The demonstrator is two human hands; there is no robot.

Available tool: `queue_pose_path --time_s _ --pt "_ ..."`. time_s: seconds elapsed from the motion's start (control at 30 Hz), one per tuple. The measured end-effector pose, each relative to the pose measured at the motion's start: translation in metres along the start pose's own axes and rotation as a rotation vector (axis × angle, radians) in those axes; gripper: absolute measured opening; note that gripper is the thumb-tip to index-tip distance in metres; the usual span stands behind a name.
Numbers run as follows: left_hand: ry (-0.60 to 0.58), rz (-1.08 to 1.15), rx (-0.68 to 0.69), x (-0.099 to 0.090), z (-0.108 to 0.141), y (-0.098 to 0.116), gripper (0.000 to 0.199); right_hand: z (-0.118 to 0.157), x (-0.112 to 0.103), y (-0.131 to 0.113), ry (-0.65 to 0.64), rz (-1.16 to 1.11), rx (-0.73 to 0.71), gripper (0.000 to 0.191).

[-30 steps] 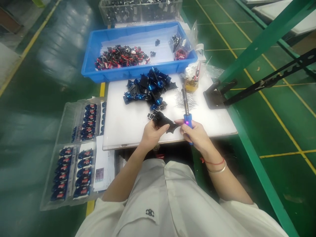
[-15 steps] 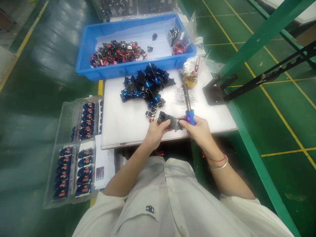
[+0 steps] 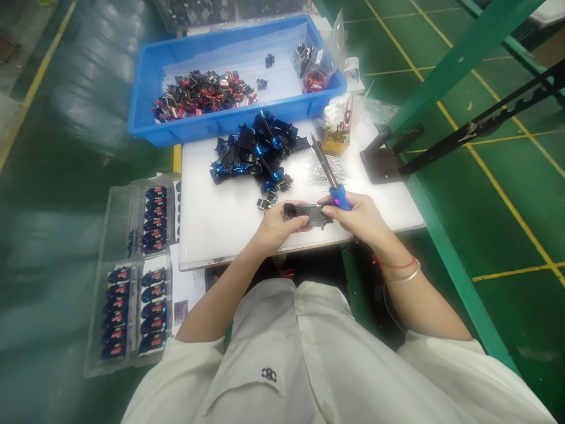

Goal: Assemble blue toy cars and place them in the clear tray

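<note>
My left hand [image 3: 279, 227] is closed round one end of a flat black plastic part [image 3: 315, 215], its thumb on top. My right hand [image 3: 359, 217] grips the blue handle of a soldering iron [image 3: 328, 171], whose tip points up and away from me. The thumb and fingers of that hand also touch the right end of the black part. Just beyond my hands lies a heap of black and blue plastic pieces [image 3: 258, 150], with a few small black-and-silver parts [image 3: 276, 191] at its near side. Thin metal pins [image 3: 329, 169] are scattered behind the iron.
A blue bin [image 3: 238, 126] at the back holds many small red and black parts [image 3: 203, 94]. A yellow holder [image 3: 336, 141] stands near a black metal bracket [image 3: 384, 165]. Clear trays [image 3: 136, 294] of blue pieces are at the left. A green post [image 3: 468, 65] rises at the right.
The soldering iron has tilted, its tip swinging left. The black part now lies flatter, more of its face toward me. Both hands keep their hold.
</note>
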State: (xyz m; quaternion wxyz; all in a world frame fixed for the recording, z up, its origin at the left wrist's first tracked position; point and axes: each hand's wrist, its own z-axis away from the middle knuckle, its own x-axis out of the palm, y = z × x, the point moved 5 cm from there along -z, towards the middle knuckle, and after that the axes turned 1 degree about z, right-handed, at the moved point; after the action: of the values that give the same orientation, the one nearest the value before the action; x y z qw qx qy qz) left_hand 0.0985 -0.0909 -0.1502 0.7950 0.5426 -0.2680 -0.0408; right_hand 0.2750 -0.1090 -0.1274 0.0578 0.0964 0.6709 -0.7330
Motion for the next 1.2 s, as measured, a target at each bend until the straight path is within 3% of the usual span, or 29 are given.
queue_pose_path --time_s 0.23,0.43,0.6,0.73,0.87,1.0,1.2 --pt "0.205 -0.048 0.042 -0.01 -0.012 -0.014 0.034 -0.01 -0.009 0.004 0.094 0.106 -0.023 0.042" --pt "0.329 -0.171 0.127 -0.011 -0.019 -0.014 0.031 0.032 -0.043 -0.008 0.161 0.421 -0.039 0.036" --pt "0.342 -0.209 0.124 -0.001 -0.021 -0.017 0.031 0.079 -0.056 -0.014 0.084 0.562 0.011 0.034" --pt "0.37 -0.252 0.098 0.004 -0.019 -0.021 0.031 0.102 -0.056 -0.015 0.12 0.684 0.023 0.044" --pt "0.378 -0.277 0.094 0.006 -0.016 -0.021 0.03 0.115 -0.051 -0.011 0.121 0.79 0.007 0.055" --pt "0.361 -0.27 0.1 0.005 -0.018 -0.023 0.03 0.122 -0.05 -0.006 0.069 0.867 -0.03 0.051" --pt "0.352 -0.274 0.129 0.004 -0.021 -0.026 0.029 0.121 -0.044 -0.016 0.107 0.917 -0.112 0.061"
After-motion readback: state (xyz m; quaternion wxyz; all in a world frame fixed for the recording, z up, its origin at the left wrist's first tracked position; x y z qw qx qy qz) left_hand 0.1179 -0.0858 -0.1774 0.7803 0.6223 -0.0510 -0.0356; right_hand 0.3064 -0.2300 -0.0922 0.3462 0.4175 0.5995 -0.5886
